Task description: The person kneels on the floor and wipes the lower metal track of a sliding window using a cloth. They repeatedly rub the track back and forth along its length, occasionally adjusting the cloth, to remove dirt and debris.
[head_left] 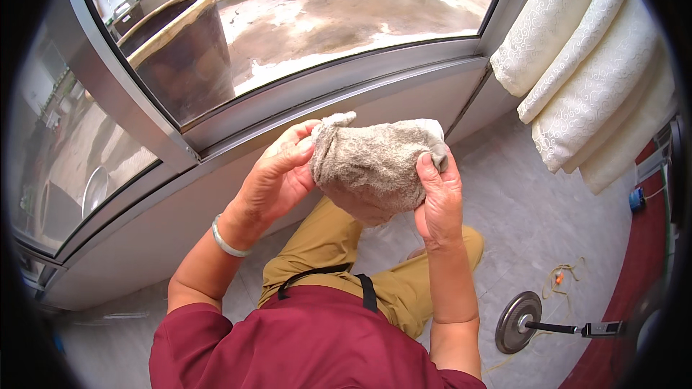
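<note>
A greyish-beige cloth [375, 166], rough and bunched up, hangs between my two hands in front of the window. My left hand [285, 166] is closed on its left edge, thumb on top, and a bangle circles that wrist. On the other side, my right hand [438, 198] pinches the cloth's right edge between thumb and fingers. A paler, whitish patch of the cloth shows at its upper right corner. Both hands are raised above my legs in tan trousers [310, 245].
Beyond the metal-framed sliding window [339, 83] stands a large brown vat [184, 57] outdoors. A cream curtain [577, 65] hangs at the right. On the grey floor [497, 209] are a round weight plate on a bar [519, 323] and a yellowish cord [569, 270].
</note>
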